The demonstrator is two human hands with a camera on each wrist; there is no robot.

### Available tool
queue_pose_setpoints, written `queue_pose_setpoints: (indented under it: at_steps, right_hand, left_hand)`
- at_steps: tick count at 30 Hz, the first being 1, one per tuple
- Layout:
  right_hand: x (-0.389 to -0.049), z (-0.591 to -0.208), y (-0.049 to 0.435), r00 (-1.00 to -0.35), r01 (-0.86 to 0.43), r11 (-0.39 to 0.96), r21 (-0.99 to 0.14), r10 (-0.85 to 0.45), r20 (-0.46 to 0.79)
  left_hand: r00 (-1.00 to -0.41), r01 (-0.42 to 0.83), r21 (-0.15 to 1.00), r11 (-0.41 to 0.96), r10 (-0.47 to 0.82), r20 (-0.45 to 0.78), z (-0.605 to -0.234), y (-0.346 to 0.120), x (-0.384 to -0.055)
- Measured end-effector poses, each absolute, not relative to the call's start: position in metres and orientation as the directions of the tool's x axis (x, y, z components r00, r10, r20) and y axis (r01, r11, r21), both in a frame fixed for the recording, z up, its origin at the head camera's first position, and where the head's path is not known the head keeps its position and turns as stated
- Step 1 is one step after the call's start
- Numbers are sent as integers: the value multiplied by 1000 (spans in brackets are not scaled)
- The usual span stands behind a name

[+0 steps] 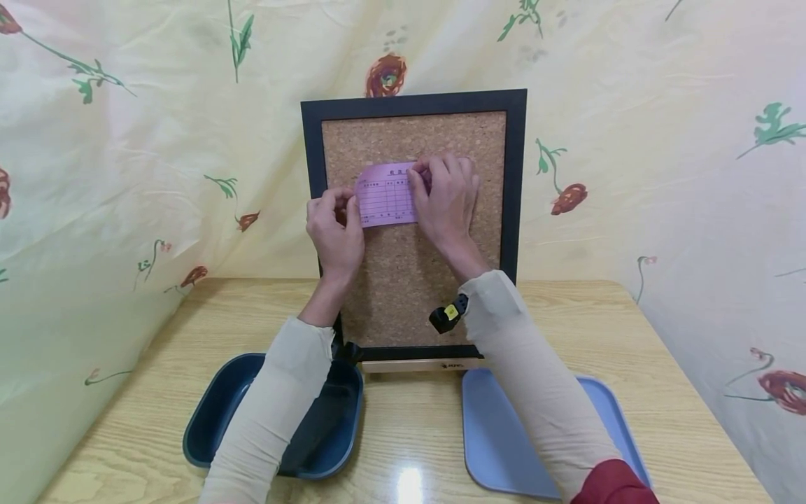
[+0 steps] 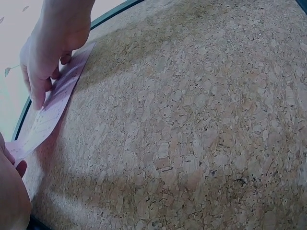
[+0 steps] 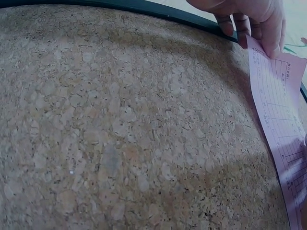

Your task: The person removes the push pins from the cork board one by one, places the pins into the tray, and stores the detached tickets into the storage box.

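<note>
A pink printed paper form (image 1: 385, 196) lies against the upper middle of a cork board (image 1: 415, 280) with a black frame. My left hand (image 1: 336, 234) pinches the form's left edge between thumb and fingers; in the right wrist view, that hand (image 3: 261, 19) is at one end of the paper (image 3: 278, 110). At the opposite end, the thumb and curled fingers of my right hand (image 1: 447, 203) grip the form near its upper right, covering that part. The left wrist view shows the form (image 2: 53, 108) bowing slightly off the cork.
The board leans upright on a wooden table (image 1: 409, 420), in front of a flowered cloth (image 1: 630, 140). A dark blue bin (image 1: 210, 420) stands below my left forearm, and a light blue tray (image 1: 497, 448) lies under my right one.
</note>
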State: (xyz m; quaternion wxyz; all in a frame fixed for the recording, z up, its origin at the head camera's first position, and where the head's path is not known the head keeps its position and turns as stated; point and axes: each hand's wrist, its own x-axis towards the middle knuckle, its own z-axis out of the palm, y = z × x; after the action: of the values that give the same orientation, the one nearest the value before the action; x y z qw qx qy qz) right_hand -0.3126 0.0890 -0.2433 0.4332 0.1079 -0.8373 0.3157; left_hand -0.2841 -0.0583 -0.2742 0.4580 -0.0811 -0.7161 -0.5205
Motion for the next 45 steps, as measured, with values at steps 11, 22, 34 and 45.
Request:
queue_pose_setpoints:
  at_steps: [11, 22, 34, 45]
  right_hand:
    - [-314, -246, 97, -586, -499, 767, -405, 46, 809]
    - [-310, -245, 104, -601, -554, 717, -424, 8, 799]
    - [-307, -240, 113, -585, -601, 686, -410, -29, 810]
    - [-302, -241, 119, -586, -613, 671, -418, -31, 810]
  left_hand:
    - [-574, 592, 680, 434, -366, 733, -274, -58, -283]
    - [-590, 586, 696, 415, -370, 718, -273, -58, -281]
    - [-603, 596, 718, 359, -389, 696, -272, -61, -280]
    - [-618, 592, 742, 315, -413, 669, -272, -65, -277]
